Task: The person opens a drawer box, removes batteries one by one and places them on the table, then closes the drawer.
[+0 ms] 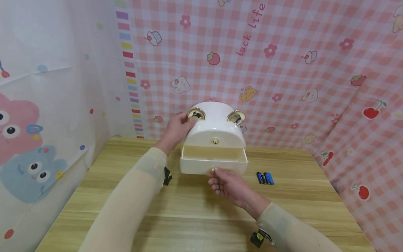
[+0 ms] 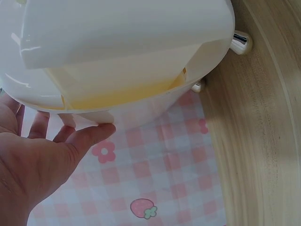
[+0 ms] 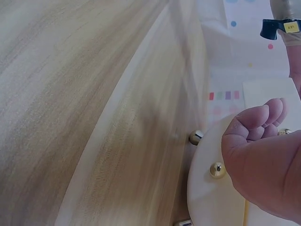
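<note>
A white drawer box [image 1: 212, 126] with two gold ring-like eyes stands on the table near the back. Its middle drawer [image 1: 197, 166] is pulled out, showing a pale yellowish inside. My left hand [image 1: 178, 128] holds the box at its left side, thumb by the left gold eye [image 1: 201, 110]; in the left wrist view its fingers rest along the side wall [image 2: 136, 113]. With thumb and forefinger, my right hand [image 1: 231, 187] pinches the gold knob [image 1: 213, 170] of that drawer. Another knob [image 3: 217, 170] shows on the drawer below in the right wrist view.
Several small blue and black batteries [image 1: 265, 178] lie side by side on the wooden table [image 1: 189, 224], right of the box. A pink checked cloth [image 1: 283, 77] hangs close behind, and a white printed cloth [image 1: 63, 105] hangs on the left.
</note>
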The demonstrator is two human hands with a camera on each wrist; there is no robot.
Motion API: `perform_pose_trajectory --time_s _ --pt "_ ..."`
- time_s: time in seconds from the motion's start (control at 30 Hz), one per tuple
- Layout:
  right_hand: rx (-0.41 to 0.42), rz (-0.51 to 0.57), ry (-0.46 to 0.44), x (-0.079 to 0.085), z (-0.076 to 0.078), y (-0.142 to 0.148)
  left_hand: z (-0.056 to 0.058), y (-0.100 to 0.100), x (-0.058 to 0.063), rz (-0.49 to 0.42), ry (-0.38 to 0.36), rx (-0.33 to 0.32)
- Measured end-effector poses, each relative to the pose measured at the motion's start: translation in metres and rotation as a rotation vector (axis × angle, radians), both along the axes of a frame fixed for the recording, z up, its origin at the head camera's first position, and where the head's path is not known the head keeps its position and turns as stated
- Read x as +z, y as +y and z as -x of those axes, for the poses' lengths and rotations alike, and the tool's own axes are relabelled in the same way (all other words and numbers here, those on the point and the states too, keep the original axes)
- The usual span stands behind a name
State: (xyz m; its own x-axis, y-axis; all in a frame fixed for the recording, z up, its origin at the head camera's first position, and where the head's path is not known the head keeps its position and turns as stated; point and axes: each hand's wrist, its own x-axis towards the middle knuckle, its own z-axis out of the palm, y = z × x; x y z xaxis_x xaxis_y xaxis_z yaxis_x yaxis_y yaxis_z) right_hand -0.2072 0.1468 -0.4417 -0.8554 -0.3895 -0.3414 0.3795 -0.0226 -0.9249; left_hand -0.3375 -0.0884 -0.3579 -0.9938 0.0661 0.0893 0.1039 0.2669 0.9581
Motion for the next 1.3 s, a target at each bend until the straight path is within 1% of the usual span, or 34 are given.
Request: perform_pose_trajectory --time_s 0.33,0.6,0.87,1.17,1.3 --pt "-0.016 0.0 -0.004 0.0 0.004 -0.001 0.0 -0.001 0.0 0.003 0.012 -0.012" --pt "-0.025 0.001 0.006 -0.001 0.008 -0.003 0.001 -0.001 0.0 0.015 0.013 -0.006" --pt "-0.044 0.017 0.006 -0.001 0.011 -0.004 -0.002 -0.001 0.002 0.038 0.019 -0.003" --pt "-0.051 -0.008 0.004 -0.003 0.017 -0.005 -0.002 -0.001 0.001 0.022 0.026 -0.013" --pt "-0.042 -0.011 0.007 -0.002 0.019 -0.004 -0.003 0.0 0.003 0.007 0.009 -0.011"
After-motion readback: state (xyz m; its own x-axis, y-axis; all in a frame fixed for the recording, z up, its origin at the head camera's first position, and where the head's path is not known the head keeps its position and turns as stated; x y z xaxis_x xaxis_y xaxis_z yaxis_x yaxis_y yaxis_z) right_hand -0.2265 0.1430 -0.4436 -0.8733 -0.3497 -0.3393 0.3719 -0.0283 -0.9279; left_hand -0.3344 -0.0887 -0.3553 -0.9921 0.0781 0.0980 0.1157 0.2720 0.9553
